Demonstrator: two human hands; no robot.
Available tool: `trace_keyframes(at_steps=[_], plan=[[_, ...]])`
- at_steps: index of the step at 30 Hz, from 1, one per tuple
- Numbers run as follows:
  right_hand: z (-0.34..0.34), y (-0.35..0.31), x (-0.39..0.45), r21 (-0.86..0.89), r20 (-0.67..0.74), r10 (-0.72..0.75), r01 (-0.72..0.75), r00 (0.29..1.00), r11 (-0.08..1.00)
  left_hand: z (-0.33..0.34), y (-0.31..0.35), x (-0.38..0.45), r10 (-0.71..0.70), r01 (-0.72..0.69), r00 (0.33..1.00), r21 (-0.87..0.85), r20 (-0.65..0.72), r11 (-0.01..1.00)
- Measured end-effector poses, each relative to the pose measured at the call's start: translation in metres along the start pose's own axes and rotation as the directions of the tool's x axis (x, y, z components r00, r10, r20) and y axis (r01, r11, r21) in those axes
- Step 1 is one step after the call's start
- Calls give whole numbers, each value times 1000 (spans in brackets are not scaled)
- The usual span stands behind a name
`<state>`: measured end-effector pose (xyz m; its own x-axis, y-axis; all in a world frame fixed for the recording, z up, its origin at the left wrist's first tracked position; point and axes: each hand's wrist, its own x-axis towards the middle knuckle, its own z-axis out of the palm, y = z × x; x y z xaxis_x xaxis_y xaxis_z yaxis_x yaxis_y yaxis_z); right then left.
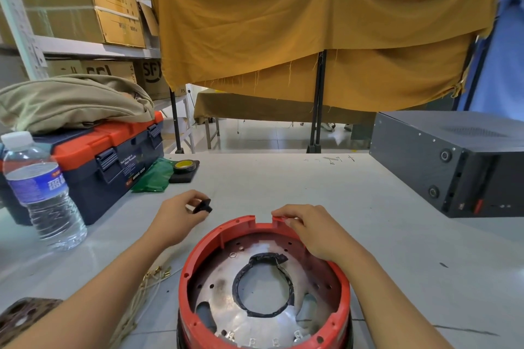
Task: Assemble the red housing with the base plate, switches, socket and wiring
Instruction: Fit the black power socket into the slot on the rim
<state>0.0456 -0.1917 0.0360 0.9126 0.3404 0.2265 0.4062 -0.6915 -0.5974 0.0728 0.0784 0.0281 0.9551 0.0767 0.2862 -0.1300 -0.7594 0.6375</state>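
The red housing (263, 286) stands open-side up on the worktop (312, 184), nearest the person, a metal plate (226, 306) inside; the right hand (309, 231) grips its far rim, the left hand (178, 217) pinches a small black part (203, 206) beside it

Round red housing (263, 286) upright on table, open side up, notch in far rim. Silver base plate (226, 300) seated inside, black-taped centre hole. Small black part (202, 206) above table, left of housing. Cream wires (147, 289) with brass terminals lying left.
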Motion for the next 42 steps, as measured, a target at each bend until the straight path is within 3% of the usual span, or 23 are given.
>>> trace_keyframes(at_steps=[6, 13, 17, 24, 34, 42], plan=[[-1, -2, 1, -14, 18, 13, -13, 1000, 1000, -5, 40, -5, 107, -100, 994, -208, 22, 973], [-10, -7, 7, -49, 117, 27, -22, 993, 999, 5, 77, -7, 270, -223, 947, -249, 173, 942], [-20, -15, 17, 22, 77, 15, -16, 997, 1000, 10, 89, -7, 314, -248, 924, -282, 219, 927], [-29, -17, 31, 325, 113, -26, -12, 993, 946, 4, 90, -4, 263, -158, 930, -365, 257, 917], [-33, -17, 30, 429, 162, -75, -1, 984, 903, -1, 83, -2, 219, -43, 899, -421, 380, 906], [-33, -16, 31, 330, 153, -27, -25, 988, 944, 0, 79, -4, 190, -1, 896, -427, 400, 904]])
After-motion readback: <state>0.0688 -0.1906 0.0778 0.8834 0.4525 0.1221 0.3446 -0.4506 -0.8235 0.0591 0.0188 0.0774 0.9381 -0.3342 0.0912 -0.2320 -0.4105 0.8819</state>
